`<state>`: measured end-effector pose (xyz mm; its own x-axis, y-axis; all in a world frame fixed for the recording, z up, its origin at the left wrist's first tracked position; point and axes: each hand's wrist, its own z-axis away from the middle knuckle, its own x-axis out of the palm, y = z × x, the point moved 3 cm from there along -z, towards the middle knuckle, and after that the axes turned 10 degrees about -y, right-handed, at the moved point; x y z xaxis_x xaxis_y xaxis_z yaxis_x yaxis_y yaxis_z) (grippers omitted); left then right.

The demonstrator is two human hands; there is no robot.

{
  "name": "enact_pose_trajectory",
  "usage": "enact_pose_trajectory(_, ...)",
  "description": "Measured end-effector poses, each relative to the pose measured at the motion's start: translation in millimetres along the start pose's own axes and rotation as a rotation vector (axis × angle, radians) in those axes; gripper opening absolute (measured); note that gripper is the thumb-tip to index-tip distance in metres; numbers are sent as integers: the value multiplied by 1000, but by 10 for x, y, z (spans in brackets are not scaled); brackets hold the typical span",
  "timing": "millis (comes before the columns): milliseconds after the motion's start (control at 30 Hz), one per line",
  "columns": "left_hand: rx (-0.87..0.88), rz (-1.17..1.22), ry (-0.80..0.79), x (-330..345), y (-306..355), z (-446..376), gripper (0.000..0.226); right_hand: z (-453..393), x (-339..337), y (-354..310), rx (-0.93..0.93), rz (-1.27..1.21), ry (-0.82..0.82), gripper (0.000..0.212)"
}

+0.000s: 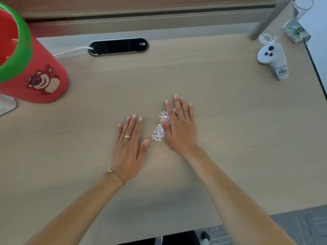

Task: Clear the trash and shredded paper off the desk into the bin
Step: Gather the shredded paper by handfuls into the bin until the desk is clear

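A small heap of white shredded paper (160, 129) lies near the middle of the wooden desk (230, 112). My right hand (178, 126) lies flat with straight fingers, its thumb side against the heap and partly covering it. My left hand (131, 145) rests flat on the desk just left of the heap, fingers straight, a small gap between its thumb and the paper. A red bin with a green rim and a bear sticker (30, 64) stands on the desk at the far left, its mouth open towards me.
A black cable port (118, 46) with a white cable sits at the back of the desk. A white handheld controller (273, 59) lies at the back right, beside a clear glass (286, 20) and a metal post. The desk's front edge is near my forearms.
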<state>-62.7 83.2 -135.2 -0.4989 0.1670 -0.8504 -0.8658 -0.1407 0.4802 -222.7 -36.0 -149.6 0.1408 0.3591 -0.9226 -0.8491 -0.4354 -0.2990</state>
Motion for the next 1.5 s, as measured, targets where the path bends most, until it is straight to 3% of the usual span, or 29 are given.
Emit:
enact_pose_trajectory(167,-35,-255,-53,142,3,-67,80,260,2,-131,-211,-66,-66,60)
enact_pose_trajectory(333,35,-285,-95,215,232,-373,78,577,-67,315,33,-38,-2,67)
enact_pose_trajectory(400,77,-290,-128,213,317,-419,71,632,-28,362,43,41,-15,74)
enact_pose_trajectory(533,150,-17,-76,26,201,-350,55,487,25,149,-21,75,-48,87)
enact_pose_trajectory(700,-9,177,79,-197,-81,-206,51,172,2,-155,-108,91,14,94)
enact_pose_trajectory(767,-10,172,86,-201,-108,-181,51,11,-108,-131,-155,103,93,83)
enact_pose_trajectory(833,-12,155,88,-181,-120,-169,51,-129,-235,-50,-240,121,178,59)
enact_pose_trajectory(933,-25,142,95,-151,-105,-162,51,-206,-304,58,-399,142,199,34)
enact_pose_trajectory(1133,-57,14,66,-92,-75,-135,61,-165,-183,2,-506,161,146,26)
enact_pose_trajectory(1200,-84,-122,33,-64,-42,-144,73,-180,-243,-15,-401,39,64,35)
enact_pose_trajectory(1267,-91,-210,2,-30,18,-182,86,-186,-354,6,-202,-274,-31,30)
enact_pose_trajectory(1400,-95,-260,-45,89,223,-397,95,-214,-594,192,233,-948,18,44)
enact_pose_trajectory(1500,-109,-284,-54,178,416,-575,95,-167,-652,382,488,-1262,-9,44)
